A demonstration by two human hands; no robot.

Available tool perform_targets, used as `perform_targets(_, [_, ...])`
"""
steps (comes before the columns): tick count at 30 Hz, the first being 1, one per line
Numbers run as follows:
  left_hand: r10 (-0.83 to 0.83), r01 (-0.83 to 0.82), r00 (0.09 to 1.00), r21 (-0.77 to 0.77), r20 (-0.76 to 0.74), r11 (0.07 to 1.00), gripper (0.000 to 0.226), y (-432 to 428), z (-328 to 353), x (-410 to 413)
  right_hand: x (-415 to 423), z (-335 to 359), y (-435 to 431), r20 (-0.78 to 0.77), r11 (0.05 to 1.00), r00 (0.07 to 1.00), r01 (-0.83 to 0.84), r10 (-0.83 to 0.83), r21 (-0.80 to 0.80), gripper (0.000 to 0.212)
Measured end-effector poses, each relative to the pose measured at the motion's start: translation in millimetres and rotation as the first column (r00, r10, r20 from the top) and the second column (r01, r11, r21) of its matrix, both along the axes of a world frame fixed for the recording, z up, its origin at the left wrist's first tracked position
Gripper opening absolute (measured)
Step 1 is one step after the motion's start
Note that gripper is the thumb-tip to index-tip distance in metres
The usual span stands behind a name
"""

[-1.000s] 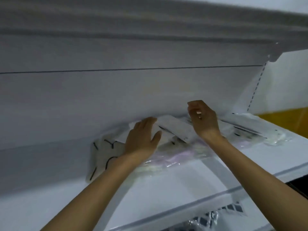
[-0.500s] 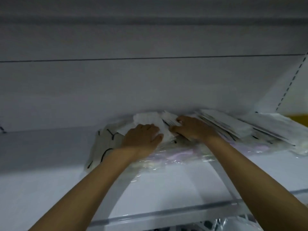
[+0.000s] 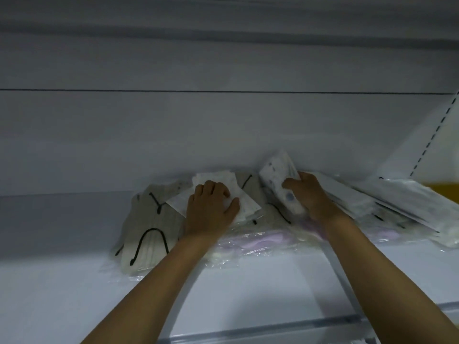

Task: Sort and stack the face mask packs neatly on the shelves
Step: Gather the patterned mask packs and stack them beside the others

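Face mask packs lie in a loose heap at the back of a white shelf. My left hand presses flat on a white pack atop the heap. My right hand grips a white pack with blue dots, tilted up on its edge against the back wall. A beige pack with black ear loops sits at the left of the heap. Clear-wrapped pinkish packs lie underneath. More white packs slant to the right.
The shelf's back panel rises right behind the heap. An upper shelf overhangs. A slotted upright stands at the right. The shelf's front rail runs along the bottom.
My right hand has closed on the dotted pack and lifted it upright off the heap. My left hand stays pressed on the white pack. The view has shifted slightly.
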State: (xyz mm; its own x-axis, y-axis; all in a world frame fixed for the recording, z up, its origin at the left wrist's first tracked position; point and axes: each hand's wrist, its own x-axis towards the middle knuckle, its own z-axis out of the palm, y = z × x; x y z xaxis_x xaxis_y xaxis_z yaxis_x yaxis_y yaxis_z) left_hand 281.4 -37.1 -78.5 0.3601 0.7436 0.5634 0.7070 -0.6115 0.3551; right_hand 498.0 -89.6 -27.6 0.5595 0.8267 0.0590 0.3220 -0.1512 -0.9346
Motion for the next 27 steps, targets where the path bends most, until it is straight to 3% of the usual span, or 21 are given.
perform_targets(2, [-0.011,0.011,1.000,-0.005,0.020,1.000,0.053,-1,1,1,-4,0,-7,-0.067,0.998,0.998,0.024,-0.019,0.060,0.008])
perform_targets(4, [-0.018,0.018,0.999,-0.020,0.027,1.000,0.055,-2,3,0,-17,6,-10,-0.010,0.979,0.999,0.033,-0.032,0.203,0.007])
perform_targets(6, [-0.018,0.019,1.000,-0.044,0.025,0.999,0.061,-2,4,-1,-35,18,-12,0.196,0.925,0.978,-0.005,-0.075,0.379,0.012])
perform_targets(8, [-0.013,0.013,1.000,-0.044,0.001,0.999,0.065,-3,7,-1,-58,27,-13,0.485,0.891,0.866,-0.119,-0.123,0.438,0.028])
perform_targets(10, [-0.007,0.006,1.000,-0.045,-0.020,0.999,0.063,-4,9,0,-81,19,-9,0.690,0.896,0.717,-0.242,-0.094,0.373,0.041])
perform_targets(13, [-0.033,0.035,0.999,-0.126,0.019,0.991,0.049,-3,10,0,-108,-17,-2,0.773,0.968,0.617,-0.250,0.146,0.016,0.046])
perform_targets(15, [-0.080,0.087,0.996,-0.206,0.039,0.975,0.042,-1,17,-3,-109,-31,1,0.725,0.976,0.663,-0.207,0.188,-0.063,0.045])
perform_targets(18, [-0.139,0.114,0.990,-0.413,-0.033,0.904,0.031,9,42,-14,-104,-20,2,0.712,0.974,0.683,-0.227,0.164,-0.007,0.041])
perform_targets(20, [-0.097,0.133,0.990,-0.490,0.100,0.861,0.022,14,59,-23,-99,-6,-1,0.647,0.969,0.755,-0.226,0.111,0.098,0.036])
perform_targets(22, [0.005,0.141,0.947,-0.429,0.322,0.892,0.027,11,72,-30,-99,13,-10,0.483,0.939,0.876,-0.180,0.017,0.293,0.024])
perform_targets(24, [-0.024,0.246,0.845,-0.349,0.534,0.904,0.049,0,84,-35,-106,34,-19,0.212,0.875,0.975,-0.159,0.066,0.457,0.011])
perform_targets(26, [-0.159,0.434,0.744,-0.289,0.649,0.854,0.044,-19,99,-38,-121,51,-27,-0.083,0.840,0.956,-0.202,0.280,0.504,0.014])
perform_targets(27, [-0.172,0.486,0.709,-0.297,0.683,0.822,0.040,-27,104,-41,-128,52,-30,-0.132,0.831,0.930,-0.235,0.344,0.504,0.016])
